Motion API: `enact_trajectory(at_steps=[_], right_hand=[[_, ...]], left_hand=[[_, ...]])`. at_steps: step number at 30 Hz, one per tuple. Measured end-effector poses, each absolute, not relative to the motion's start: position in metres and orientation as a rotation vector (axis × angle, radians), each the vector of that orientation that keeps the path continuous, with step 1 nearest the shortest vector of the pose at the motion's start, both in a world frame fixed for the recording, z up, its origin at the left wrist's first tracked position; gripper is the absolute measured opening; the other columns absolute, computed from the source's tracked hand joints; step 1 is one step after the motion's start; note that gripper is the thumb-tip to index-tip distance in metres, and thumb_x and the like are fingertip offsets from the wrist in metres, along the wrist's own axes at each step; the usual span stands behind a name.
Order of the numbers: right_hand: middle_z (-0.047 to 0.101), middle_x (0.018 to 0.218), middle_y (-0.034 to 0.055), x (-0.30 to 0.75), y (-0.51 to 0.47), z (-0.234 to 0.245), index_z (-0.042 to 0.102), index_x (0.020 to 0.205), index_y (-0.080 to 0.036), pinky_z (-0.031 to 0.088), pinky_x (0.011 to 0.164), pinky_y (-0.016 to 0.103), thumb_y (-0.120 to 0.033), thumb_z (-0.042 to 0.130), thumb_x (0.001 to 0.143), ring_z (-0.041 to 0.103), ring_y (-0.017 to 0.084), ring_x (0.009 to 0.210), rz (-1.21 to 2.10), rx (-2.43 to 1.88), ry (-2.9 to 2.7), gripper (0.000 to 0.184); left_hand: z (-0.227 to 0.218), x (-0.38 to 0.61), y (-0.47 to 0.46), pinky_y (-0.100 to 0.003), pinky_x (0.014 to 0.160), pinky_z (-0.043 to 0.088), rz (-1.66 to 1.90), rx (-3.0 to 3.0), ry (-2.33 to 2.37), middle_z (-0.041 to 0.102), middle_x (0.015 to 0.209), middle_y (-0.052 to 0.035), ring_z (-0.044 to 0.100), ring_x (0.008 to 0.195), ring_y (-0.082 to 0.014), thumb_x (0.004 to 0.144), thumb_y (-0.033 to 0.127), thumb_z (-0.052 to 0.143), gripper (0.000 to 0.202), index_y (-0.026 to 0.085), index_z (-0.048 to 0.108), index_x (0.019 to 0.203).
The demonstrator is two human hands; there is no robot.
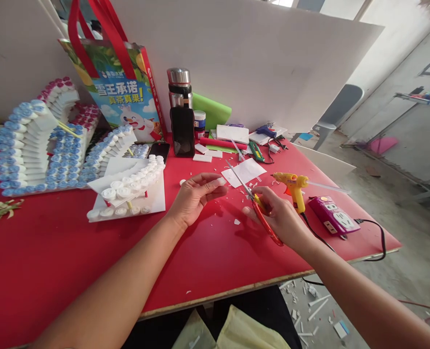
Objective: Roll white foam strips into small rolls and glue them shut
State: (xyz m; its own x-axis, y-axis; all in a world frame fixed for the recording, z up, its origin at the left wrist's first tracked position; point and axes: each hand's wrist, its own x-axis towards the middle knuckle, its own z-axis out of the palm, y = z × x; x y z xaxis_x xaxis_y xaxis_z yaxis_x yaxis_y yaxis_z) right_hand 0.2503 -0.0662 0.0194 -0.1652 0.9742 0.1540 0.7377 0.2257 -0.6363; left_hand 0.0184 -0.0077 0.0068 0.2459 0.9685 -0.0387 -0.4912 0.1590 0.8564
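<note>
My left hand [202, 196] pinches a small white piece [221, 181], perhaps paper, between thumb and fingertips. The fingers of my right hand [278, 213] are wrapped round scissors [263, 224] with red and yellow handles. Their blades point up and to the left, just right of the white piece and apart from it. A white sheet [244, 172] lies behind the blades, with tiny white scraps around it. Left of my left hand stands a white board model [153, 201] edged with rolled white rosettes.
A yellow glue gun [291, 183] and a purple power strip [334, 216] with a black cord lie at right. Behind are a phone [182, 132] against a flask [179, 77], a green cutter [256, 151] and a printed bag [116, 92]. Blue rosette models [26, 145] fill the left.
</note>
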Motion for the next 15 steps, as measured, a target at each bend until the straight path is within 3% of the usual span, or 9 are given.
enact_trajectory(at_steps=[4, 8, 15], right_hand=[[0.056, 0.074, -0.0024, 0.2481, -0.0685, 0.0232, 0.053, 0.124, -0.022, 0.040, 0.058, 0.026, -0.062, 0.064, 0.086, 0.046, 0.013, 0.059, 0.564, -1.516, -2.064, 0.056], [0.064, 0.091, 0.0056, 0.2447, -0.0701, 0.0225, 0.054, 0.127, -0.020, 0.045, 0.065, 0.029, -0.064, 0.065, 0.084, 0.056, 0.017, 0.071, 0.306, -1.483, -2.157, 0.063], [0.061, 0.084, 0.0068, 0.2409, -0.0685, 0.0153, 0.059, 0.128, -0.017, 0.043, 0.064, 0.032, -0.055, 0.062, 0.088, 0.057, 0.020, 0.071, 0.000, -1.478, -2.201, 0.055]], left_hand=[[0.0071, 0.0185, -0.0070, -0.040, 0.092, 0.057, 1.194, 0.828, 0.722, 0.078, 0.087, -0.0053, 0.076, 0.081, -0.0209, 0.070, 0.024, 0.087, 0.027, 0.017, 0.076, 0.093], [0.0084, 0.0207, -0.0085, -0.039, 0.091, 0.057, 1.250, 0.879, 0.713, 0.076, 0.090, -0.0036, 0.074, 0.084, -0.0192, 0.068, 0.022, 0.087, 0.026, 0.018, 0.076, 0.091], [0.0069, 0.0249, -0.0100, -0.040, 0.097, 0.053, 1.298, 0.942, 0.686, 0.074, 0.094, -0.0029, 0.070, 0.092, -0.0193, 0.067, 0.018, 0.086, 0.029, 0.019, 0.077, 0.095]])
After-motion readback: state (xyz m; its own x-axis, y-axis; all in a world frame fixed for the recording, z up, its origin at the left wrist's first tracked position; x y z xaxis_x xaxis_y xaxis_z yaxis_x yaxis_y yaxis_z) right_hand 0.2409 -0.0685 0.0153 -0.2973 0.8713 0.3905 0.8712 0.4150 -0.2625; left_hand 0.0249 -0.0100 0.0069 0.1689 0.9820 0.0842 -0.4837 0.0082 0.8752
